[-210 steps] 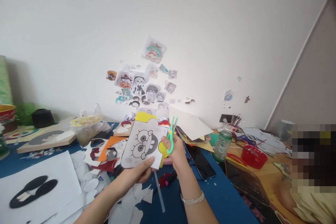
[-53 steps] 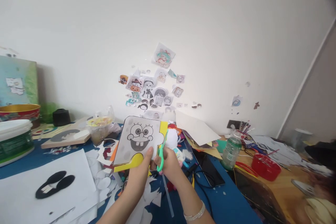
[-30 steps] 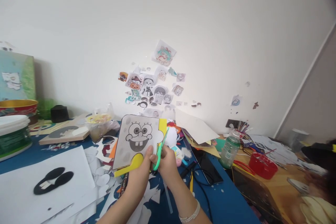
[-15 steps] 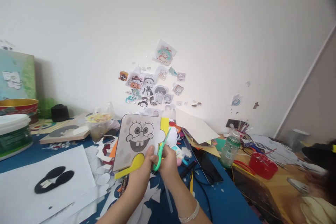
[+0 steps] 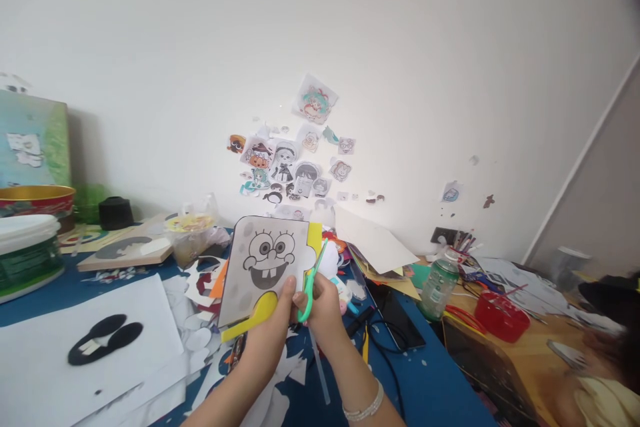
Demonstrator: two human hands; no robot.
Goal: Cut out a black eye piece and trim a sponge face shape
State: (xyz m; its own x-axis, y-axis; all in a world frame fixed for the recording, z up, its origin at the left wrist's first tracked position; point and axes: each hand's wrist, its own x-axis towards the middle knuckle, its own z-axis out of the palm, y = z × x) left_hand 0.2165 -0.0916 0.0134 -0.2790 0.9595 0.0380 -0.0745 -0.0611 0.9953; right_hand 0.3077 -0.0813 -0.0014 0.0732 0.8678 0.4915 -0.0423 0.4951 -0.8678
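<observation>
Above cluttered table (image 5: 425,373): left hand (image 5: 273,333) grips cartoon printout (image 5: 265,267); right hand (image 5: 320,310) grips green scissors (image 5: 310,283); red bowl (image 5: 501,315) contents unclear.

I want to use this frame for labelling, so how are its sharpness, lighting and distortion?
Head view: the left hand, cartoon printout and green scissors in the right hand are sharp; soft, even daylight, no glare; the person at the lower right is smeared; the wide lens bends the wall corner.
</observation>
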